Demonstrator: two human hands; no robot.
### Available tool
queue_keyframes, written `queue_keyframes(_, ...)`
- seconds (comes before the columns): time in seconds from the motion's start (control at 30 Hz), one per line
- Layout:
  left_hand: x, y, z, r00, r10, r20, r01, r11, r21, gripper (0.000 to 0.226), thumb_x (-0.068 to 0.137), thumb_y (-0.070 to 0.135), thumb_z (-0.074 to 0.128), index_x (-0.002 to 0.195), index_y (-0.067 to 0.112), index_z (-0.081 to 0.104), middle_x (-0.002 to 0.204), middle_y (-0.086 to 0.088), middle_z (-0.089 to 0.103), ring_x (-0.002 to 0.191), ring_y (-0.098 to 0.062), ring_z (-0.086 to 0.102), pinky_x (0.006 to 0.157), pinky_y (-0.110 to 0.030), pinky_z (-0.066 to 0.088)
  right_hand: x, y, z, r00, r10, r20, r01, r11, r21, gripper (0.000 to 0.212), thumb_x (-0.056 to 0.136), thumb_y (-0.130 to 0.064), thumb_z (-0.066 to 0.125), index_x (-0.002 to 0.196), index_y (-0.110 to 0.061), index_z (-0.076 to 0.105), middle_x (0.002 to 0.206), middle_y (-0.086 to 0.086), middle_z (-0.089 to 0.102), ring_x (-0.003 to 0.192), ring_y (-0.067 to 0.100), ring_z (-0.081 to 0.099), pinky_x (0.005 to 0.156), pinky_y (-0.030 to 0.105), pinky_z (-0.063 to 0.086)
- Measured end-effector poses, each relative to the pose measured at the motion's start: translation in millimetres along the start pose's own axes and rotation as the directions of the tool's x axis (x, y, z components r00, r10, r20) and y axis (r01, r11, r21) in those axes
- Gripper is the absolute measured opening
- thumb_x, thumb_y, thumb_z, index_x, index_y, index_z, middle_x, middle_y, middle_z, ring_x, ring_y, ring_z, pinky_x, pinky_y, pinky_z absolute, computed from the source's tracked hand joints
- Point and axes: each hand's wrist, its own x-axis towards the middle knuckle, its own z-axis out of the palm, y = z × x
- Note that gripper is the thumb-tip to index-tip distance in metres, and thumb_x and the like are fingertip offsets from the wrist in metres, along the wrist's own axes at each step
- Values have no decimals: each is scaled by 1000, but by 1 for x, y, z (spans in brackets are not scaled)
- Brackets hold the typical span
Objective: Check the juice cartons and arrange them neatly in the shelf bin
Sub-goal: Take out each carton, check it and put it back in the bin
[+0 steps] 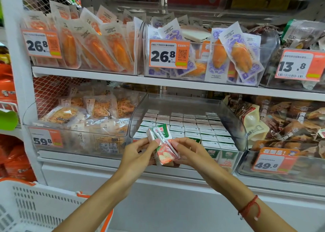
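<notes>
A small juice carton (162,144), green and white with an apple picture and a wrapped straw on its side, is tilted in front of the shelf. My left hand (139,151) grips its left side and my right hand (187,151) pinches its right edge. Behind it stands a clear plastic shelf bin (233,126) filled with several rows of upright juice cartons (190,126), white tops showing. The bin's front left corner is hidden by my hands and the held carton.
Clear bins of snack packets flank the juice bin on the left (77,126) and right (284,126). More packet bins sit on the shelf above (175,80). A white slotted basket (35,207) with orange trim is at the lower left. Orange price tags hang on the bin fronts.
</notes>
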Motion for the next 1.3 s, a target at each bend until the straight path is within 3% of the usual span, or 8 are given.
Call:
queue_keyframes(0.17,0,0,1,1000,-13,17,13,1000,-10,13,93,27,61,103,27,70,91,5,77,84,-10,74,61,-17,55,-3,-3,-3,988,25,150,-38,996,83,27,100,-24,52,122,-16,65,109,3,74,103,16,69,93,30,55)
queue_keyframes(0.27,-3,1,1,999,-8,51,8,1000,-11,13,95,24,59,100,30,70,89,7,77,83,-7,73,62,-14,54,-3,-4,-3,998,-10,58,6,997,75,25,96,-20,60,118,-12,67,102,4,75,95,15,72,81,24,58)
queue_keyframes(0.4,-6,2,3,999,-2,43,0,999,37,21,97,14,55,96,28,70,83,11,76,79,-4,73,60,-14,54,-4,0,2,987,-137,-88,124,982,-143,22,88,-23,70,110,-18,67,85,-3,70,70,3,68,61,13,51)
queue_keyframes(0.6,-5,11,6,986,-141,94,148,986,-73,20,93,16,54,86,19,73,79,0,77,72,-11,74,59,-23,58,-5,5,8,929,-335,-154,255,886,-387,40,68,-30,87,98,-30,61,81,-8,64,62,2,55,57,18,47)
queue_keyframes(0.7,-7,10,4,989,-43,143,36,998,50,9,84,30,71,92,28,76,90,2,77,85,-13,74,69,-22,58,-9,6,7,951,-310,-16,281,882,-378,46,66,-27,89,94,-25,53,81,-8,63,62,5,55,59,24,50)
queue_keyframes(0.83,-10,15,-2,955,157,252,-210,958,198,39,67,41,78,103,52,68,108,21,71,103,2,65,81,-14,53,-11,-2,-6,964,-254,78,263,950,-166,40,75,-8,82,105,-19,59,101,7,66,82,21,67,72,31,58)
queue_keyframes(1.03,-10,19,-6,879,372,297,-452,849,273,60,66,30,82,119,38,55,117,24,62,118,2,53,95,-15,46,-16,-13,-16,925,-356,137,358,934,7,49,76,-14,69,119,-38,65,121,-13,67,113,6,62,85,21,54)
queue_keyframes(1.3,-16,18,-1,849,446,282,-523,785,332,57,67,36,81,117,41,53,117,25,59,119,-1,53,92,-9,43,-19,-14,-17,910,-401,105,401,916,24,27,78,-30,71,103,-39,71,114,-11,70,110,9,64,81,24,56)
